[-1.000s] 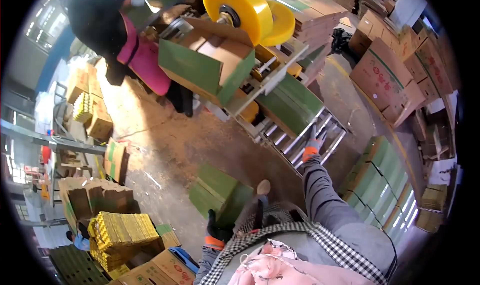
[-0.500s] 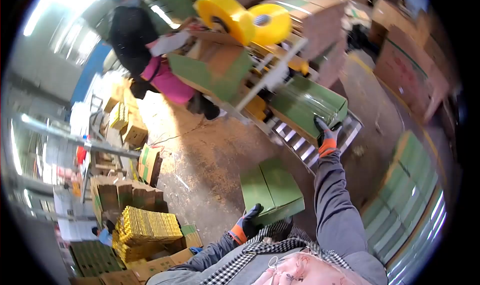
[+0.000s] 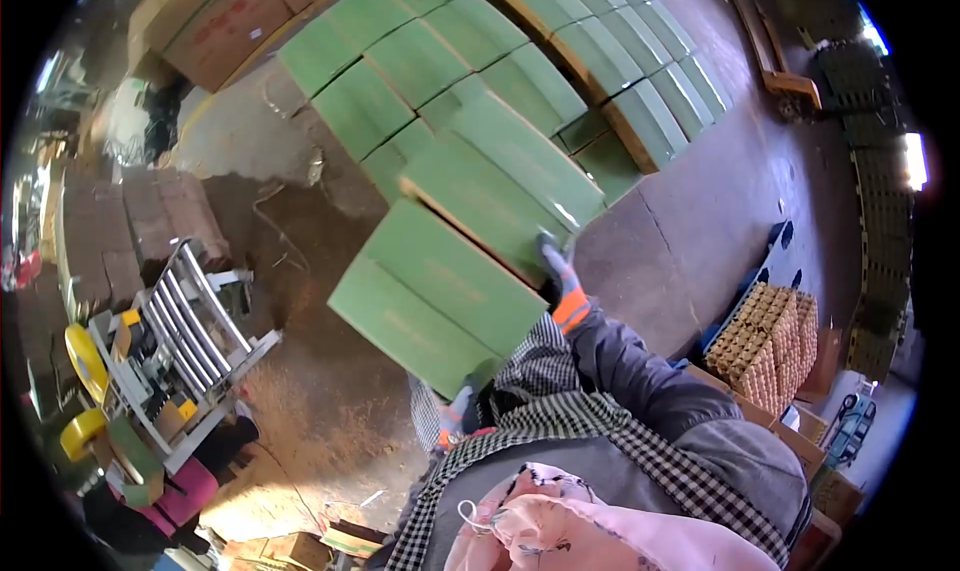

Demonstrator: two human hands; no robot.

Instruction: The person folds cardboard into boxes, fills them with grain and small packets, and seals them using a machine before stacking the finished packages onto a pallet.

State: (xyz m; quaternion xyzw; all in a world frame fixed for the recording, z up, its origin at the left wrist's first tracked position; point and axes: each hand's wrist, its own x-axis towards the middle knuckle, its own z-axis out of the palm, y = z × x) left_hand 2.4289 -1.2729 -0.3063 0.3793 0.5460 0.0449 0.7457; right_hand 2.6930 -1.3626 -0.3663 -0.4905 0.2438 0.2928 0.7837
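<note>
A green carton (image 3: 430,296) is close to my body, tilted, with my left hand (image 3: 455,408) gripping its lower edge. Only part of that gloved hand shows past the checked scarf. Right beside it is a second green carton (image 3: 505,186), whose near corner my right hand (image 3: 556,269) grips, gloved fingers bent over the edge. The two cartons lie edge to edge, a narrow dark gap between them. In this view the second one overlaps a stack of green cartons (image 3: 420,61).
More green cartons (image 3: 610,46) stand past a brown strip at the stack's right. A roller conveyor (image 3: 195,316) with yellow tape rolls (image 3: 85,366) is at left, near a person in pink (image 3: 185,496). Egg trays (image 3: 765,346) are piled at right; a pallet jack (image 3: 790,86) stands farther back.
My view has swung from the conveyor to the carton stack. The carton from the rollers is now off them, in my right hand, beside the one in my left.
</note>
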